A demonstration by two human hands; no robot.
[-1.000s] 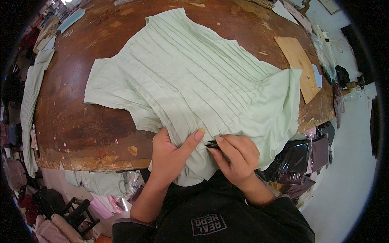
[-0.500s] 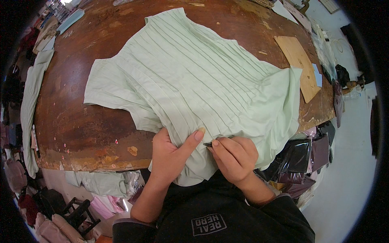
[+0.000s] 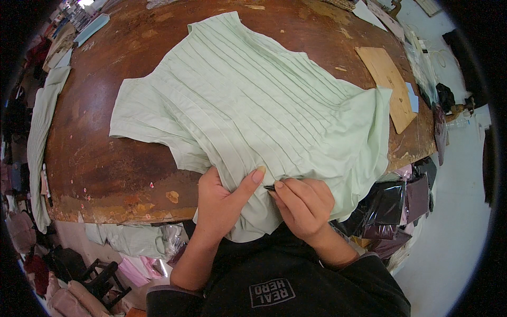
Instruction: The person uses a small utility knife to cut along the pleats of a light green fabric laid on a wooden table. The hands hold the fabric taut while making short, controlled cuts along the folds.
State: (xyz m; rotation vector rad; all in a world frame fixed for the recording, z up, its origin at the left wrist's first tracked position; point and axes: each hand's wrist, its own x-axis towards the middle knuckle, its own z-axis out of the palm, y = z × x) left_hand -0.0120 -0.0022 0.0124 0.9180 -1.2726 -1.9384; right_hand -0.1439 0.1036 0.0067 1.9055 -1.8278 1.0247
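A pale mint pleated garment (image 3: 248, 95) with short sleeves lies spread over a worn brown wooden table (image 3: 116, 174), its lower part bunched at the front edge. My left hand (image 3: 224, 203) grips that bunched fabric, thumb pressed on top near a seam and fingers hidden beneath. Just to its right, my right hand (image 3: 306, 206) is closed on a small dark metal tool (image 3: 270, 187), possibly snips, with its tip against the cloth near my left thumb.
A plywood board (image 3: 385, 79) lies at the table's right, folded mint cloth (image 3: 45, 127) along the left edge, a light blue tray (image 3: 92, 29) at back left. Below the table are dark bagged bundles (image 3: 385, 211), pink and mint packets (image 3: 137, 267) and a black stool (image 3: 105, 282).
My right hand has shifted a few pixels left and turned slightly, so less of the dark tool shows. My left hand and the garment are nearly unchanged.
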